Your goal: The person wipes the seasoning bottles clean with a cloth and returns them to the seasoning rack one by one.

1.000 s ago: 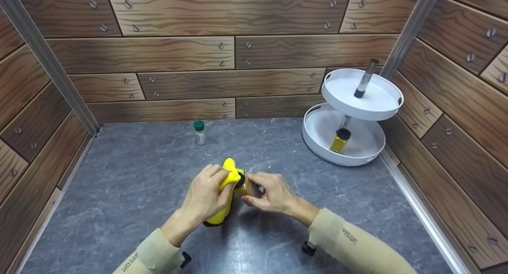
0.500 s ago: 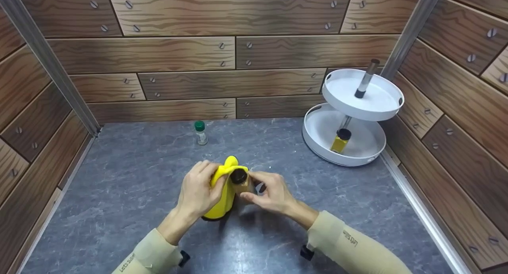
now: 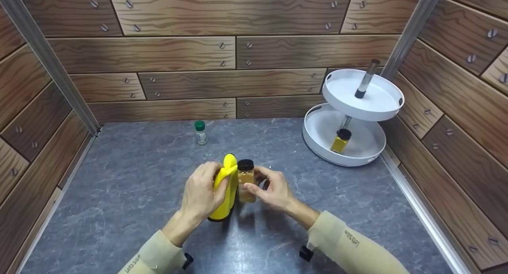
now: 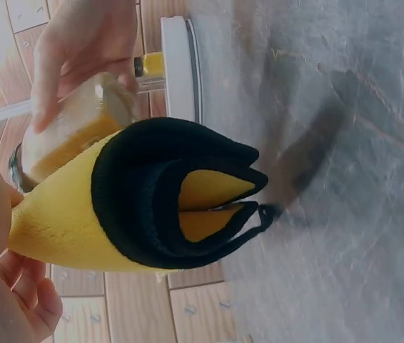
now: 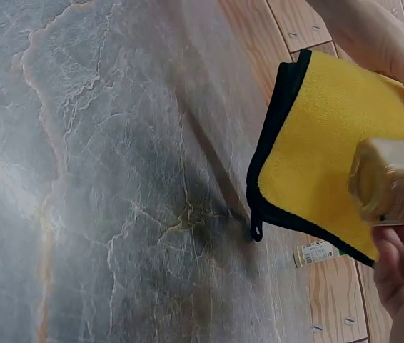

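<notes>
My left hand (image 3: pixel 201 190) pinches a folded yellow cloth (image 3: pixel 227 200) with dark edging, which hangs down from the fingers. In the left wrist view the lower folds of the cloth (image 4: pixel 66 221) show, with a small dark loop at a corner. Thumb and fingers of my right hand (image 3: pixel 274 190) grip a spice jar (image 3: pixel 246 182) with a black lid and tan-brown contents. The jar is upright, right beside the cloth. Seen from the right wrist, the jar's base (image 5: pixel 380 182) is in front of the cloth, above the table.
A small green-capped spice jar (image 3: pixel 201 135) stands on the grey marbled table (image 3: pixel 139 178) further back. At the right is a two-tier white tray stand (image 3: pixel 363 107); a yellow jar with a black lid (image 3: pixel 340 142) sits in its lower tier. Wood-patterned walls (image 3: pixel 170 55) enclose the table.
The jar has turned from tilted, lid toward me, to upright. The cloth has come off its lid and now hangs to the left of it. My left hand stays near the same spot.
</notes>
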Tool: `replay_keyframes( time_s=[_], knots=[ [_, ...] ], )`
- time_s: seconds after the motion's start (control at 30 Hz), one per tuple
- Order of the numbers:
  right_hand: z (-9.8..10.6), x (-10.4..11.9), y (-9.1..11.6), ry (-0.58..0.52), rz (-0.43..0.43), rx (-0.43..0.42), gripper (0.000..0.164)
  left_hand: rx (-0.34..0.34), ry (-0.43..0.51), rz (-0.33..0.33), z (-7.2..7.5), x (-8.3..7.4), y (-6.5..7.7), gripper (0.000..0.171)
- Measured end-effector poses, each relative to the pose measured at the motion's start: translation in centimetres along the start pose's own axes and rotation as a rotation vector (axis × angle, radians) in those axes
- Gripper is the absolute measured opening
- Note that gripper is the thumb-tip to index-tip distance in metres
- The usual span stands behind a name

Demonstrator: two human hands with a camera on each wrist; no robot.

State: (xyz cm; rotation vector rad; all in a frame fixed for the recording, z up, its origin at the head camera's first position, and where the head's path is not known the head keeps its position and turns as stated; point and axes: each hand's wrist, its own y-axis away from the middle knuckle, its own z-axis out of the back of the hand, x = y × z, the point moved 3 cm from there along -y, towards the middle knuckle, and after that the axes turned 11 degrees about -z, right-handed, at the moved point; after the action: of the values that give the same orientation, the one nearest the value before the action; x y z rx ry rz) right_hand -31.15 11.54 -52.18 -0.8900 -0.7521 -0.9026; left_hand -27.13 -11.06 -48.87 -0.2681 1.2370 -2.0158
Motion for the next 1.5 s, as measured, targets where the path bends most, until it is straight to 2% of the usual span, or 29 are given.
replay_keyframes(
  time_s=[0.13,0.27,0.43,0.6,0.83,1.0,1.27,1.5],
  knots=[
    [-0.1,0.1,0.0,-0.011,-0.014,0.01,0.033,-0.01,0.024,-0.017,-0.6,-0.4,0.2,0.019],
    [-0.1,0.1,0.0,-0.029,-0.045,0.018,0.036,-0.025,0.027,-0.061,-1.1,-0.6,0.3,0.02],
    [0.0,0.1,-0.2,-0.027,-0.044,0.008,0.037,-0.022,0.034,-0.105,-1.4,-0.9,0.5,0.023],
    [0.3,0.2,-0.4,-0.043,-0.024,-0.015,0.038,0.005,0.029,-0.157,-1.5,-1.0,0.8,0.022],
    [0.9,0.3,-0.9,-0.099,-0.034,-0.039,0.031,0.068,-0.056,-0.266,-1.8,-1.2,1.5,0.023],
    [1.1,0.2,-1.1,-0.111,-0.027,-0.042,0.026,0.099,-0.06,-0.261,-2.0,-1.2,2.0,0.023],
    [1.4,0.6,-1.6,-0.137,-0.035,-0.044,0.028,0.094,-0.031,-0.257,-2.2,-1.2,2.3,0.023],
    [1.6,1.1,-1.9,-0.174,-0.02,-0.007,0.029,0.018,0.034,-0.206,-2.4,-1.3,2.4,0.022]
  ],
)
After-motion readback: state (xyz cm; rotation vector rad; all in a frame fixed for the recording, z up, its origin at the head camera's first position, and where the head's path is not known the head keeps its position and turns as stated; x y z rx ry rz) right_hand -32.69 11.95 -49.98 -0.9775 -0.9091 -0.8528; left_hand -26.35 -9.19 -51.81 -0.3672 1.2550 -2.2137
